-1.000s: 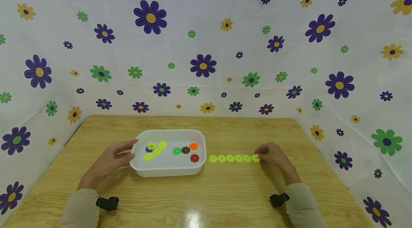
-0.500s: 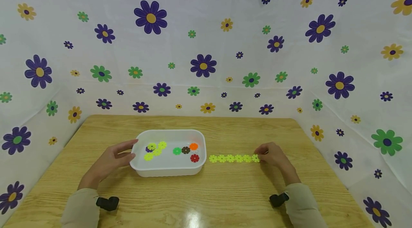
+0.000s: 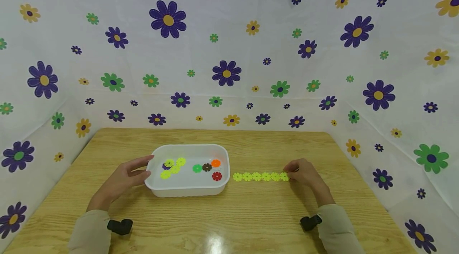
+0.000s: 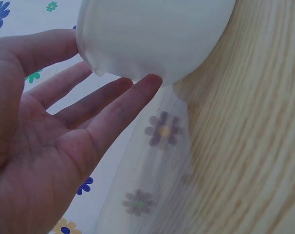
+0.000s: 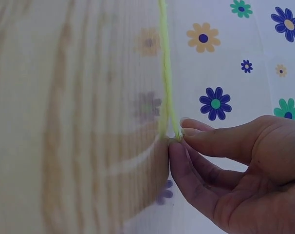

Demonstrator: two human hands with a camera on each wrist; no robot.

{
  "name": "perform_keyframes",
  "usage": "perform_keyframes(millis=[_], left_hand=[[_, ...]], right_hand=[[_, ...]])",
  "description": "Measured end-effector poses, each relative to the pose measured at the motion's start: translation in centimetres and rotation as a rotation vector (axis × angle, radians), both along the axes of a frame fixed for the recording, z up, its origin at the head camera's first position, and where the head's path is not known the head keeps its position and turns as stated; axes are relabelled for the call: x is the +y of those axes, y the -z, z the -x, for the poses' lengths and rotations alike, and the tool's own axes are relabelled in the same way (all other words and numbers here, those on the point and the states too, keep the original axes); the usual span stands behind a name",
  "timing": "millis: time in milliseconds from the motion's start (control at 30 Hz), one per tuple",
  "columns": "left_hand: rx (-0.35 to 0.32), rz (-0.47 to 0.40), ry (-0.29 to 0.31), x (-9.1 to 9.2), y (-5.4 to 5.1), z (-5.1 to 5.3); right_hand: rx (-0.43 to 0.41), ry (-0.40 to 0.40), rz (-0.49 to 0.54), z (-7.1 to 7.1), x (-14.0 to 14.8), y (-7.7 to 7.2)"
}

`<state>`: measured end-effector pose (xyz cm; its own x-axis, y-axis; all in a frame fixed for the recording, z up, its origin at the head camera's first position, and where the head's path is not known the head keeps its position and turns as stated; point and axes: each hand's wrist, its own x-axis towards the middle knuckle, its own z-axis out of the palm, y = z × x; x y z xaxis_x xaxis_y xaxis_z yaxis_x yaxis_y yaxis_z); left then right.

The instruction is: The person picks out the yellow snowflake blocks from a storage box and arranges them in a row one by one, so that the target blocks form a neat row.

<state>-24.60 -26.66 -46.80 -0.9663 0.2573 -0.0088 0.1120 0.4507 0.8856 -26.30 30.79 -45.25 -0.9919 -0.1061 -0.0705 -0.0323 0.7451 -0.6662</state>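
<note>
Row of yellow flower pieces (image 3: pixel 256 176) lies on the worktop (image 3: pixel 172 226), just right of the white tub (image 3: pixel 190 192); six of them, in a straight line, running away from the tub's right end. Right hand (image 3: pixel 305 172) is at the far right of the line, its grip clamped on the end piece (image 3: pixel 284 176), thumb and fingertip together on its edge. Left hand (image 3: pixel 123 174) is at the tub's left end, grip apart, thumb and fingers spread and resting against the outside of the wall; looks like steadying, not lifting. Done so far: six yellows out and lined up, sixth one in place at the end but not let go. Whether neighbours are slotted together or only touch edge to edge is hard to say, since the right wrist view shows the line just as a thin blurred strip. Not done: four more yellows (image 3: pixel 175 169) lie inside the tub on its left side, one overlapping a purple piece (image 3: pixel 164 167). Tub's right half has a green piece (image 3: pixel 197 168), a brown piece (image 3: pixel 206 167), an orange piece (image 3: pixel 216 163) and a red piece (image 3: pixel 216 176); no such colours in the line. Judging by the yellows alone, a bit over halfway.
</note>
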Motion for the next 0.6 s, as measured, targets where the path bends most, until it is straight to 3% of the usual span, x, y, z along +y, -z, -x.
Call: perform_keyframes(millis=[367,600], left_hand=[[-0.004,-0.008,0.001,0.01,0.05,-0.06],[0.003,-0.003,0.006,0.09,-0.04,-0.09]], right_hand=[[-0.016,0.005,0.026,-0.05,0.1,-0.18],[0.039,-0.02,-0.032,-0.03,-0.23,-0.73]])
